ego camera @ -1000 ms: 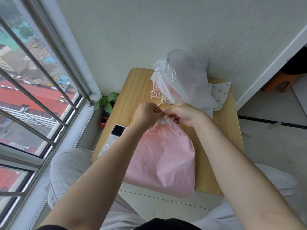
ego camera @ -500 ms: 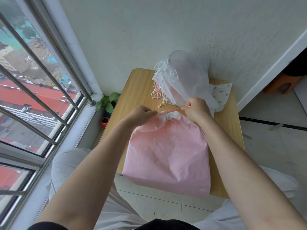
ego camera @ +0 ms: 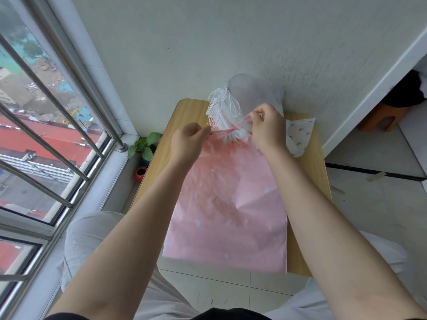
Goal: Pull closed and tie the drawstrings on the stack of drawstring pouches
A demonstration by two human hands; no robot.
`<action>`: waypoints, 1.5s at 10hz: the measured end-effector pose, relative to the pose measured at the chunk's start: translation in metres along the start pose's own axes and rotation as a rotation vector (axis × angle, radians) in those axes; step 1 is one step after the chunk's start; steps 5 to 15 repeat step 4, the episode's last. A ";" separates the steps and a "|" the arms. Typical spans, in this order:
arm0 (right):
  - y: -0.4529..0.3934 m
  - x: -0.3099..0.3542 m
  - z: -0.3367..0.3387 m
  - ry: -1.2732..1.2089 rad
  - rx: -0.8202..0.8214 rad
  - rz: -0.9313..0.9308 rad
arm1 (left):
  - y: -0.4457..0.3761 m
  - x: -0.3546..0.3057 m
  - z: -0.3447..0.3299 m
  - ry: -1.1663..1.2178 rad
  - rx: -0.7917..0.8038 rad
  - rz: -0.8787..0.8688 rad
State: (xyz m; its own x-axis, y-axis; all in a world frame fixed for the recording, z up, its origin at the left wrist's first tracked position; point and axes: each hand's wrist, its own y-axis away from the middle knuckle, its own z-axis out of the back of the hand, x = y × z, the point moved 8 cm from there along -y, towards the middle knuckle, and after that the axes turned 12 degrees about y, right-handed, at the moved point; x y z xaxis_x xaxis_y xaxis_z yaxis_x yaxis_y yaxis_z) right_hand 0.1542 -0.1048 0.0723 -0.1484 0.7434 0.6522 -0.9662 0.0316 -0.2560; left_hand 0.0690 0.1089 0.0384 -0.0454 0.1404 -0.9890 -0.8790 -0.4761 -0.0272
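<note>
A pink drawstring pouch (ego camera: 233,204) lies on the small wooden table (ego camera: 310,181), its mouth gathered tight at the far end. A pink drawstring (ego camera: 231,130) runs taut across the gathered mouth. My left hand (ego camera: 188,144) pinches one end of the drawstring at the left. My right hand (ego camera: 268,128) pinches the other end, raised a little above and to the right. Behind the mouth sits a pile of white pouches (ego camera: 251,95) with white cords (ego camera: 221,105) bunched at its left.
A white printed pouch (ego camera: 299,132) lies flat at the table's back right. A wall stands just behind the table. A potted plant (ego camera: 144,148) sits on the floor at left under the barred window (ego camera: 53,125). My knees flank the table's near edge.
My hands have drawn apart, the right one rising toward the white pile, and the pink drawstring now stretches between them. The pouch has slid over the phone that lay at the table's left.
</note>
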 end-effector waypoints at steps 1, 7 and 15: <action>0.000 0.020 0.005 -0.122 -0.025 0.097 | 0.004 -0.004 -0.006 0.094 0.038 -0.003; 0.014 0.013 -0.008 -0.106 0.106 0.062 | 0.004 0.004 -0.005 -0.178 0.041 -0.069; 0.014 0.013 -0.008 -0.106 0.106 0.062 | 0.004 0.004 -0.005 -0.178 0.041 -0.069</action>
